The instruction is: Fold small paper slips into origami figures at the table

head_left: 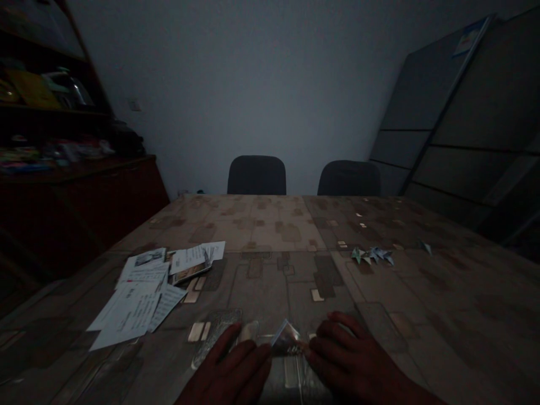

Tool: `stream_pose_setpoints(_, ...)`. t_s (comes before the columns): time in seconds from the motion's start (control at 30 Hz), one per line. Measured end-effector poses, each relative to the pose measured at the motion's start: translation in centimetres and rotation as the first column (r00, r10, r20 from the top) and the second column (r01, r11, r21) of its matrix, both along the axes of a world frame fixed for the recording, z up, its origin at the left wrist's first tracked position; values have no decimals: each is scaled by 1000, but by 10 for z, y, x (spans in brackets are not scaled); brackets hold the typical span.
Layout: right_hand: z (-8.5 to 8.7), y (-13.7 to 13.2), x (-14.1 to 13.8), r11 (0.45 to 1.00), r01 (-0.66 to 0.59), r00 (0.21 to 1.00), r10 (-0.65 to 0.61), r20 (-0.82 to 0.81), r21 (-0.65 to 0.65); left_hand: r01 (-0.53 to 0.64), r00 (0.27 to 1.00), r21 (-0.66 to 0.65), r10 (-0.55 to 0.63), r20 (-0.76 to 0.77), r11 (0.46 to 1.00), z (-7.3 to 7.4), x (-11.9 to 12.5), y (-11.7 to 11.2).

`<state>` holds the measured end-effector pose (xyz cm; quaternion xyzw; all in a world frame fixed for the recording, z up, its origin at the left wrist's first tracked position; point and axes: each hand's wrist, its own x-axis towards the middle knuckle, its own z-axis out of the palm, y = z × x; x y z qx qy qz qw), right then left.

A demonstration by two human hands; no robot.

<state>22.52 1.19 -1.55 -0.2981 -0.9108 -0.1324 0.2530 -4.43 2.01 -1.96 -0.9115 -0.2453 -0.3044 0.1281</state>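
Brown and beige rounded rectangles, thinly outlined, pattern the taupe tablecloth. The folded paper shows a pale edge and darker, greyish print. White sheets carry dark lines of print (one bears a grey picture, too). The small folded papers run from green to bluish grey. The chairs are dark grey, the plain wall blue-grey, the cabinet deep reddish brown.

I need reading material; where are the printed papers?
The printed papers lie on the left side of the patterned table in the head view, beyond and left of the left hand.
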Motion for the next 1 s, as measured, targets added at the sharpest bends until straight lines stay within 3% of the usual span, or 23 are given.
stream_pose_setpoints(0.17, -7, 1, -1, 1000, -7, 998, 6, -56, -17, 17, 999, 7, -17, -29, 1000, -10, -7, 2)
stream_pose_setpoints(0.33, -11, 4, -1, 1000, -18, 995, 17, -103, -12, -1, 995, -30, -2, -95, 1000, -22, 9, 9)
stream_pose_setpoints(0.5, -6, 3, -2, 1000, -15, 995, 12, -95, -24, -10, 992, 8, 10, -124, 1000, -18, 22, 13)
stream_pose_setpoints(0.67, -10, 1, 0, 999, 10, 995, -12, -95, -30, -38, 979, -16, 35, -200, 999, -12, -3, 11)
stream_pose_setpoints(0.8, -9, -2, 3, 1000, 15, 993, -17, -115, -16, -30, 985, 23, 34, -171, 999, -23, -21, 11)
stream_pose_setpoints(0.93, 0, -1, -8, 998, 65, 991, -67, -112, -17, -38, 990, 26, 42, -133, 999, -31, -19, 10)
stream_pose_setpoints(1.0, 2, 1, -20, 999, 36, 995, -34, -90, 22, -39, 994, 29, 42, -97, 999, -31, -16, 9)
